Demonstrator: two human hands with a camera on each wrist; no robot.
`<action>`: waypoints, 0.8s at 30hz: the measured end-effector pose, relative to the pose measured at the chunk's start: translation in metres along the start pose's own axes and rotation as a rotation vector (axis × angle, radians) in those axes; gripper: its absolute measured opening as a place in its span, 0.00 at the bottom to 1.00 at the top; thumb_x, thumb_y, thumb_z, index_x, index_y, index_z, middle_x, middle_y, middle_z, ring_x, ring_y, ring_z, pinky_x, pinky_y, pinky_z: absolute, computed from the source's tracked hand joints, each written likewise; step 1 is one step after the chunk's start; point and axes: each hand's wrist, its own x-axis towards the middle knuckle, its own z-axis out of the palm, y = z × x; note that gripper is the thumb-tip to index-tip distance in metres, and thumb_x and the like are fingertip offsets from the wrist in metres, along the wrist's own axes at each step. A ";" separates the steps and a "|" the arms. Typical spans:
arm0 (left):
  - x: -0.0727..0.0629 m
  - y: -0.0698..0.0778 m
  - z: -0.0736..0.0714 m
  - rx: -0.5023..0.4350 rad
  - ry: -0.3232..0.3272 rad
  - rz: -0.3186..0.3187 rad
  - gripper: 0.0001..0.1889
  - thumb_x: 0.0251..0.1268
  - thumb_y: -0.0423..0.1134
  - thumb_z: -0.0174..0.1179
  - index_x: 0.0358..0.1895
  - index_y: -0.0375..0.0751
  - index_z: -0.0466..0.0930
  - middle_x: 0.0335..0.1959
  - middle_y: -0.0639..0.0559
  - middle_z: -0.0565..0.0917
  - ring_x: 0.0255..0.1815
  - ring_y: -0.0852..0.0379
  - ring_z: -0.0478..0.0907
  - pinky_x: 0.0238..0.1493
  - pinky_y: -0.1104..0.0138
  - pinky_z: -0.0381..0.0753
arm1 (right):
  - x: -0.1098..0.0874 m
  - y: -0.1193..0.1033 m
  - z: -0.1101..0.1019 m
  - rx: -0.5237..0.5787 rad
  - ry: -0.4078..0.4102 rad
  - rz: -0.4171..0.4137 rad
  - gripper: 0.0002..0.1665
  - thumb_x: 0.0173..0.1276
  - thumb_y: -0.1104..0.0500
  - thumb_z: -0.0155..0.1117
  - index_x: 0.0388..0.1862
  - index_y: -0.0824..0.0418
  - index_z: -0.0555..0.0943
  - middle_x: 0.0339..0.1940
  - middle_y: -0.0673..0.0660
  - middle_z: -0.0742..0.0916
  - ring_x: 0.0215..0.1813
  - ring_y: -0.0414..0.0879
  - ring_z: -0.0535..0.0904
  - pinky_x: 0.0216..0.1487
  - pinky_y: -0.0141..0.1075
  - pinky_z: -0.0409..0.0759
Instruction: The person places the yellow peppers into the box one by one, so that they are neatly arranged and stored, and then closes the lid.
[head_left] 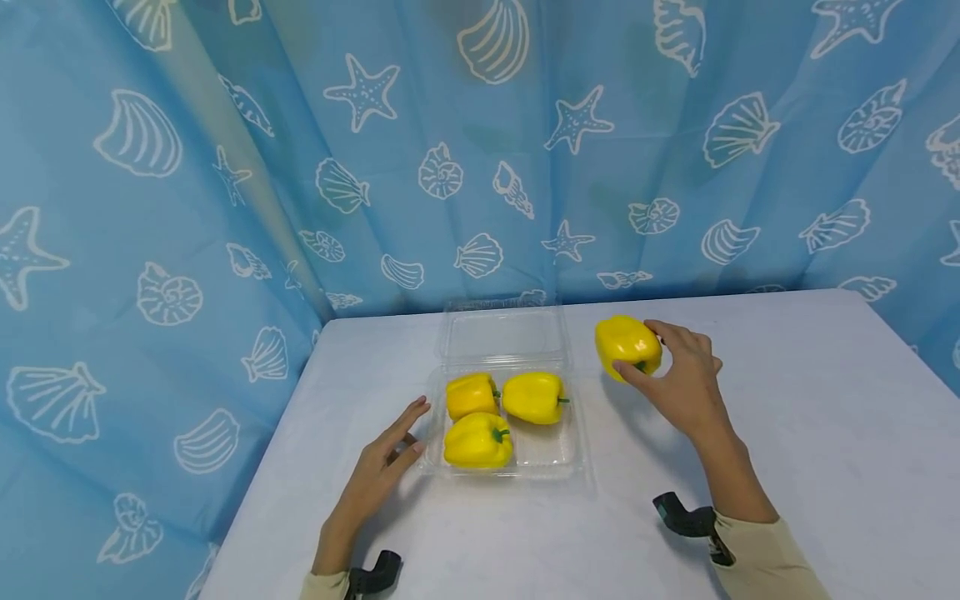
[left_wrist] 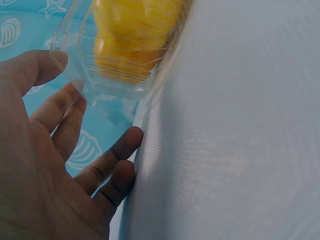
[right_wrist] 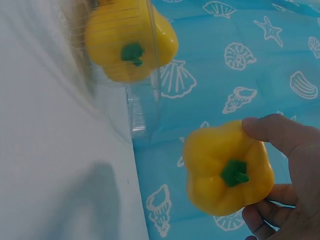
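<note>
My right hand [head_left: 686,383] holds a yellow bell pepper [head_left: 621,343] between thumb and fingers, to the right of a clear plastic clamshell box [head_left: 551,454]. In the right wrist view the held pepper [right_wrist: 225,167] shows its green stem. Three more yellow peppers lie in the box: one at back left [head_left: 470,395], one at back right [head_left: 534,398] and one at front left [head_left: 477,442]. Beside the box's left edge is my left hand [head_left: 382,458], fingers spread and relaxed. In the left wrist view, its thumb and fingertips [left_wrist: 59,59] are right at the box rim.
The box's clear lid [head_left: 504,333] lies folded back toward the curtain. A white cloth [head_left: 825,417] covers the table. Behind and to the left hangs a blue curtain [head_left: 420,125] printed with shells and starfish. Each wrist carries a black camera mount [head_left: 682,515].
</note>
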 end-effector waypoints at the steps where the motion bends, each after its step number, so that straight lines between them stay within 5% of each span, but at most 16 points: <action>1: 0.000 0.001 -0.001 -0.001 0.001 -0.004 0.28 0.77 0.41 0.54 0.77 0.54 0.64 0.77 0.60 0.63 0.42 0.59 0.76 0.38 0.66 0.76 | 0.000 -0.001 0.000 0.006 0.000 0.001 0.45 0.61 0.47 0.75 0.71 0.67 0.70 0.68 0.70 0.73 0.67 0.66 0.60 0.56 0.65 0.53; 13: -0.001 -0.002 -0.001 -0.001 0.002 -0.018 0.28 0.76 0.39 0.55 0.76 0.51 0.65 0.77 0.60 0.63 0.42 0.60 0.76 0.38 0.66 0.76 | -0.003 -0.012 -0.001 0.051 -0.053 0.008 0.46 0.61 0.44 0.75 0.72 0.62 0.70 0.69 0.66 0.73 0.68 0.64 0.60 0.61 0.69 0.53; 24: 0.000 -0.003 0.002 0.004 0.006 -0.018 0.27 0.77 0.43 0.55 0.77 0.53 0.64 0.77 0.62 0.62 0.43 0.60 0.76 0.38 0.66 0.76 | -0.004 -0.016 -0.010 0.072 -0.105 0.005 0.47 0.60 0.39 0.74 0.73 0.57 0.70 0.70 0.63 0.73 0.68 0.61 0.61 0.58 0.67 0.66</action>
